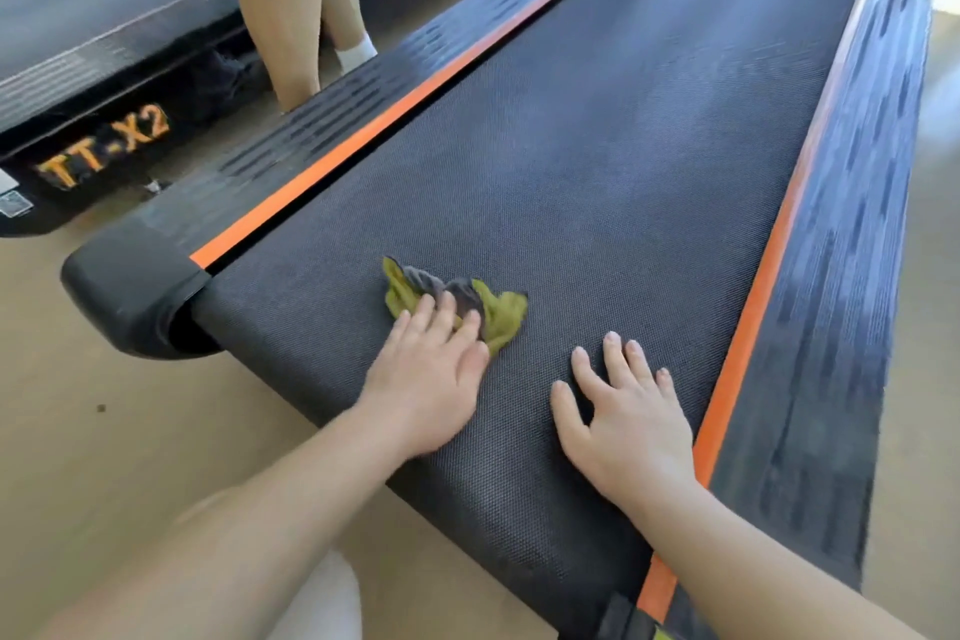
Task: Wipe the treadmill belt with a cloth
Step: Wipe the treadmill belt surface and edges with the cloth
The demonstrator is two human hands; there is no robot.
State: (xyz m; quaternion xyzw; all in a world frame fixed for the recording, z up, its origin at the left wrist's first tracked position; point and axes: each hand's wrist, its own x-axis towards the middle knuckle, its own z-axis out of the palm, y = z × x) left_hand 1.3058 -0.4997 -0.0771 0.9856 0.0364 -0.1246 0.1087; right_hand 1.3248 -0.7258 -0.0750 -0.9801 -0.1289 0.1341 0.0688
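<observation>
A crumpled yellow-green cloth lies on the treadmill belt near its rear edge. The left hand presses it with straight fingers, not curled round it. The right hand lies flat and spread on the belt, beside the right orange strip.

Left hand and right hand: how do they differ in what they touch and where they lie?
The left hand presses on the yellow-green cloth; the right hand touches only bare belt. The right hand lies beside the right orange stripe; the left hand lies nearer the belt's middle. Both are open, palms down on the belt.
</observation>
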